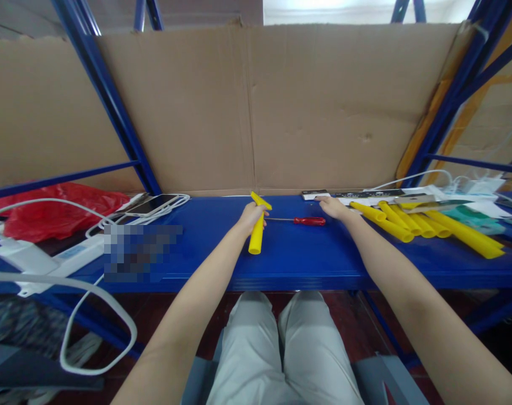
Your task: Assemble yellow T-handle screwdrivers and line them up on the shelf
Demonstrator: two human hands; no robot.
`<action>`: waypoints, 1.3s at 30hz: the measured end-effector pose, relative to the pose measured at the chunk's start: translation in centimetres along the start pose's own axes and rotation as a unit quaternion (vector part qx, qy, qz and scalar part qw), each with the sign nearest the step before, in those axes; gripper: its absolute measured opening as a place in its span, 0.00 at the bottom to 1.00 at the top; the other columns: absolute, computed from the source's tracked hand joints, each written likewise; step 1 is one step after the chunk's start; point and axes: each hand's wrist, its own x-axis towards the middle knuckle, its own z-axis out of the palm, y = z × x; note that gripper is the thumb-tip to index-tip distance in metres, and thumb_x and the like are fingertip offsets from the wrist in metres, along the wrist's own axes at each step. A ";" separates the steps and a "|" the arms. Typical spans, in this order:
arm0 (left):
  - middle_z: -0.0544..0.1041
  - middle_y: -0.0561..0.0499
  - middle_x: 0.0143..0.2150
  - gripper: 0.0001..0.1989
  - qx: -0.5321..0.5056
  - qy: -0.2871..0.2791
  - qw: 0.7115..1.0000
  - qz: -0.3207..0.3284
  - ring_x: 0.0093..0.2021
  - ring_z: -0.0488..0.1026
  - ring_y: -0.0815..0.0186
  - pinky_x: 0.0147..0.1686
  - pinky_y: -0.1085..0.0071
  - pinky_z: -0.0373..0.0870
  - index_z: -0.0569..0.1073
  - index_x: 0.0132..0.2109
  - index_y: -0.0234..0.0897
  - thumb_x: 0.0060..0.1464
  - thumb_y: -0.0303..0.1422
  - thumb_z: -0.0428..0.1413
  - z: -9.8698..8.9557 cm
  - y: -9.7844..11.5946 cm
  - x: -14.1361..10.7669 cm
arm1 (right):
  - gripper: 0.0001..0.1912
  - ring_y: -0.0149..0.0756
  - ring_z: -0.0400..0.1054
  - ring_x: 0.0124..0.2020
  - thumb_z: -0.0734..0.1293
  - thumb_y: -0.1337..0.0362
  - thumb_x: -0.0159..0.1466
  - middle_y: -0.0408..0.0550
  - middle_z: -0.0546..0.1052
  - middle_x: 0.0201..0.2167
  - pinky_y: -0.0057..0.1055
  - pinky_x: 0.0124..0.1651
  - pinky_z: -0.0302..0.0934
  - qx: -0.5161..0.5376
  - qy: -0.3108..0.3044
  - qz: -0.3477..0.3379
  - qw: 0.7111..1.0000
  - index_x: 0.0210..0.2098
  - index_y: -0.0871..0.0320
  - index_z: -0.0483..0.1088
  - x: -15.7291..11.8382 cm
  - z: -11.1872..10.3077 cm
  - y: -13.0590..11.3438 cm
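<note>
Head view: left hand [252,216], grip clamped on yellow tube [256,239], held over blue surface [214,242], open end toward person. Red-handled screwdriver [309,221] lying just right of tube, shaft pointing at left hand. Right hand [332,207] at near edge of black-and-white box [316,194]; whether grip apart or together, cannot tell. More yellow tubes [402,225] piled farther right. Red plastic bag [62,211] and white power strip [81,256] at far left. Upright cardboard [281,112] behind.
</note>
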 end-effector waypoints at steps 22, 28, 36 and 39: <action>0.74 0.41 0.51 0.19 0.078 0.093 0.992 0.039 0.21 0.73 0.75 0.17 0.80 0.66 0.56 0.53 0.36 0.58 0.23 0.52 -2.2 -1.5 2.7 | 0.13 0.36 0.70 0.30 0.71 0.54 0.50 0.46 0.78 0.28 0.29 0.32 0.60 0.082 -0.160 -0.098 0.979 0.30 0.56 0.76 -2.6 -1.9 -5.9; 0.76 0.40 0.47 0.15 0.037 0.085 0.996 0.007 0.21 0.73 0.74 0.17 0.79 0.65 0.59 0.51 0.32 0.58 0.23 0.52 -2.4 -1.2 2.4 | 0.04 0.32 0.67 0.27 0.67 0.65 0.51 0.43 0.75 0.26 0.27 0.30 0.57 0.044 -0.117 -0.102 0.987 0.28 0.57 0.71 -3.0 -1.6 -6.7; 0.77 0.39 0.46 0.15 0.034 0.095 0.995 0.003 0.20 0.72 0.75 0.17 0.79 0.65 0.60 0.52 0.31 0.59 0.23 0.51 -2.4 -1.1 2.2 | 0.07 0.34 0.66 0.27 0.65 0.65 0.50 0.44 0.75 0.26 0.27 0.29 0.54 -0.015 0.015 -0.076 0.997 0.30 0.55 0.68 -2.6 -2.5 -5.3; 0.77 0.41 0.44 0.15 0.040 0.084 0.996 0.010 0.19 0.72 0.74 0.16 0.78 0.64 0.60 0.52 0.32 0.59 0.23 0.52 -2.2 -1.1 2.1 | 0.06 0.34 0.67 0.28 0.65 0.63 0.53 0.46 0.76 0.28 0.27 0.32 0.56 0.017 0.039 -0.090 0.995 0.31 0.57 0.69 -2.5 -2.6 -5.1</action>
